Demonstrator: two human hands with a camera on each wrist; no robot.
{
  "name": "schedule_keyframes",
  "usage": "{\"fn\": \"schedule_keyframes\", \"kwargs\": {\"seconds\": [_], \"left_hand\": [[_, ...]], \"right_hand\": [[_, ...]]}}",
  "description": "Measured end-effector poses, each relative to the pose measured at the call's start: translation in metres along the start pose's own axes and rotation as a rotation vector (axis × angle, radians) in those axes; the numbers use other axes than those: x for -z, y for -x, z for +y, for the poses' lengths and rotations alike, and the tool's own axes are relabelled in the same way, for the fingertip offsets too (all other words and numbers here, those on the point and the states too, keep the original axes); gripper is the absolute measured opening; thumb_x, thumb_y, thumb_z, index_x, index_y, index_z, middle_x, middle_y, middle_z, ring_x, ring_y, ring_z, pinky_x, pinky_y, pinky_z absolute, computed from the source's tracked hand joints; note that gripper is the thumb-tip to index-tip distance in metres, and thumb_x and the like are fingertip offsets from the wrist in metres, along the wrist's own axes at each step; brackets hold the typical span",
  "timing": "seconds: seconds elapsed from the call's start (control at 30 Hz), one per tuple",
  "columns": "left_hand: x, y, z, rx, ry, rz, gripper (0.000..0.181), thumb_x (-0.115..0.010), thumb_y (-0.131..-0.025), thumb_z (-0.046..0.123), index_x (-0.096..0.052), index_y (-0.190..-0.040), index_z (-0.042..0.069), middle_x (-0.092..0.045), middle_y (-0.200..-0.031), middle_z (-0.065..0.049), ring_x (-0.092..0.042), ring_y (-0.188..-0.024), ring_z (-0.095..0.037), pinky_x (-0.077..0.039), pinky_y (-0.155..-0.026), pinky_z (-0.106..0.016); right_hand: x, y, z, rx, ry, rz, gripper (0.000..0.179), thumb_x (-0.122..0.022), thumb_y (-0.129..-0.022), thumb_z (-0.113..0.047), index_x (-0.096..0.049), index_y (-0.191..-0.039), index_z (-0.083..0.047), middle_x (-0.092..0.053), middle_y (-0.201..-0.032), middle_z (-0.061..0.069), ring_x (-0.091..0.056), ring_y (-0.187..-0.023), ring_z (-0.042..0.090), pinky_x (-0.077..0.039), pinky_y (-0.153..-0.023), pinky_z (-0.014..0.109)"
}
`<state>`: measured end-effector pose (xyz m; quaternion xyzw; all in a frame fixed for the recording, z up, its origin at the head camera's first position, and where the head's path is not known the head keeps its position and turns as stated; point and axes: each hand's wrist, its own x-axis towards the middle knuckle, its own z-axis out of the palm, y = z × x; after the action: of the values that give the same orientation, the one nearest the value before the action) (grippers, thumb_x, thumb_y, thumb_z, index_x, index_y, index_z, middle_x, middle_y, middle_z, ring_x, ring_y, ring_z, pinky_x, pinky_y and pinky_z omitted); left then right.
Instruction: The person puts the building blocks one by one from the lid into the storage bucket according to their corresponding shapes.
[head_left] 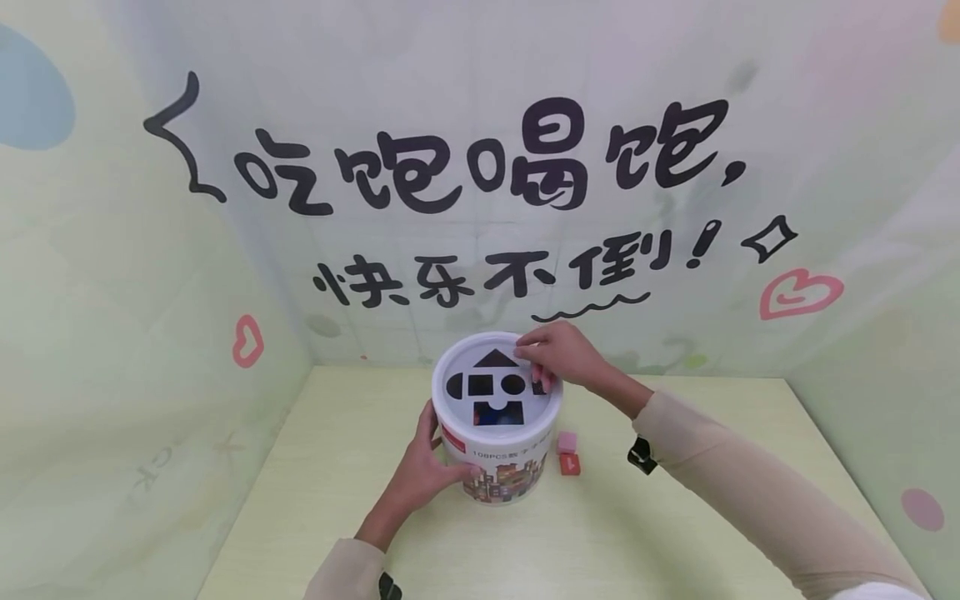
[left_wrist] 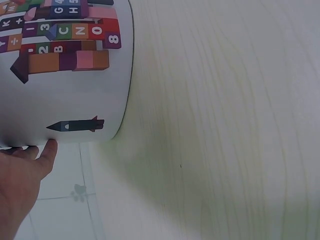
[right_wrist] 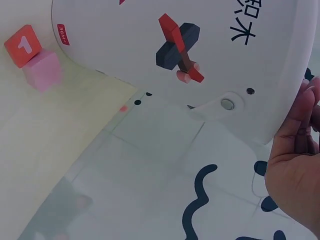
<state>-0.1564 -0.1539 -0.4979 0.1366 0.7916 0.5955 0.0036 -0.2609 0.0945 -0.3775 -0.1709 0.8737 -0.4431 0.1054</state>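
Observation:
A white round bucket [head_left: 498, 475] printed with colourful blocks stands upright on the table. Its white lid [head_left: 459, 360] has cut-out holes: a triangle, a square, a circle and other shapes. My left hand [head_left: 420, 471] holds the bucket's left side, thumb toward the front. In the left wrist view, fingertips [left_wrist: 51, 145] touch the bucket's wall. Over the lid's right rim, beside the triangular hole, is my right hand [head_left: 562, 354] with its fingers bent and drawn together. I cannot tell whether they pinch something small, since the hand itself hides the space between them.
Close to the bucket's right side lie a pink cube [head_left: 567, 442] and a red cube [head_left: 570, 464], the red one marked with a 1 in the right wrist view. The pale wooden table [head_left: 300, 500] ends at a printed backdrop [head_left: 480, 50] behind and on both sides.

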Motion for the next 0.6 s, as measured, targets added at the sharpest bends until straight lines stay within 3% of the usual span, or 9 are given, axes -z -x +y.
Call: {"fn": "schedule_keyframes", "kwargs": {"seconds": [0.6], "left_hand": [[0.000,0.000,0.000,0.000,-0.006,0.000,0.120,-0.089,-0.069,0.023,-0.007,-0.156,0.019,-0.024,-0.159,-0.009,-0.023,-0.146,-0.034,-0.032,-0.113,-0.056]], "right_hand": [[0.015,0.018,0.029,-0.056,-0.148,0.115,0.030,-0.063,-0.094,-0.020,-0.068,-0.118,-0.002,-0.060,-0.059,0.007,-0.052,-0.044,0.013,-0.048,-0.045,0.025]]}}
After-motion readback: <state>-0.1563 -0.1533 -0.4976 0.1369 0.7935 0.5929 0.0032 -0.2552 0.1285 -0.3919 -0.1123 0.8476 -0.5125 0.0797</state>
